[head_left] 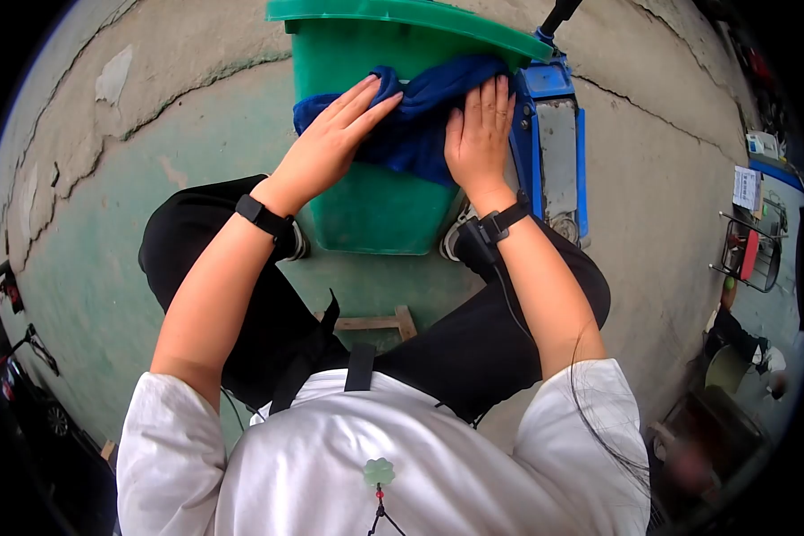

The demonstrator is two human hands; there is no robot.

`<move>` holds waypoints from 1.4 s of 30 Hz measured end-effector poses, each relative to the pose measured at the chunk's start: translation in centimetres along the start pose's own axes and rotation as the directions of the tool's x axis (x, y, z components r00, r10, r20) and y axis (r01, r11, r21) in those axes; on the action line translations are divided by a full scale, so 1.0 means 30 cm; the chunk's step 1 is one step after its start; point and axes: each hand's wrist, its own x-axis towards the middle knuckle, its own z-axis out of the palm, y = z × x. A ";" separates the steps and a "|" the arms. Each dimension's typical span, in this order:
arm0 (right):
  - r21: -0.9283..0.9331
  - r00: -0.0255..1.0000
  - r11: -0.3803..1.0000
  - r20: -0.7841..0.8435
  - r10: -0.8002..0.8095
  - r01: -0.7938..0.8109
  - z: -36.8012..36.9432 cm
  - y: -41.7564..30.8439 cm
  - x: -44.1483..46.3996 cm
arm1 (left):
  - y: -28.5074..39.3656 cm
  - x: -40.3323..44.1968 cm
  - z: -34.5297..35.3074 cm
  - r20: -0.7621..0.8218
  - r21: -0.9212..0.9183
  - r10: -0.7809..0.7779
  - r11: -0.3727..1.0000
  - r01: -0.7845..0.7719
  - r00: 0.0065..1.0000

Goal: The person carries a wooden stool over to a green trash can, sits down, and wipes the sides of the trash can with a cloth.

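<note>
A green plastic bin (pixel 371 214) stands between my feet, its thick rim at the top of the view. Against its near side lies a bunched dark blue cloth (pixel 411 147). My left hand (pixel 330 143) rests flat on the cloth's left part, fingers stretched out and pointing up to the right. On the right part, my right hand (pixel 480 138) presses with straight fingers laid over the fabric. Neither hand is wrapped round the cloth. Both palms face the bin and are hidden.
Beside the bin on the right stands a blue metal floor jack (pixel 558 152). A low wooden stool (pixel 371 323) shows between my legs. The concrete floor (pixel 80 241) has long cracks. At the far right are a folding chair with red (pixel 749 253) and assorted clutter.
</note>
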 end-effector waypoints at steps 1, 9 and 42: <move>0.025 0.999 0.999 0.000 0.042 -0.042 0.021 -0.033 -0.050 | -0.005 0.001 0.001 0.004 0.017 0.002 1.000 -0.002 1.000; 0.087 0.913 0.952 0.271 -0.305 0.293 0.000 -0.159 -0.166 | -0.037 -0.013 -0.014 0.019 0.105 -0.011 0.994 0.009 1.000; 0.107 0.924 0.984 0.342 -0.172 0.143 0.056 -0.179 -0.036 | -0.034 -0.318 0.102 0.198 0.190 -0.351 0.930 0.315 0.915</move>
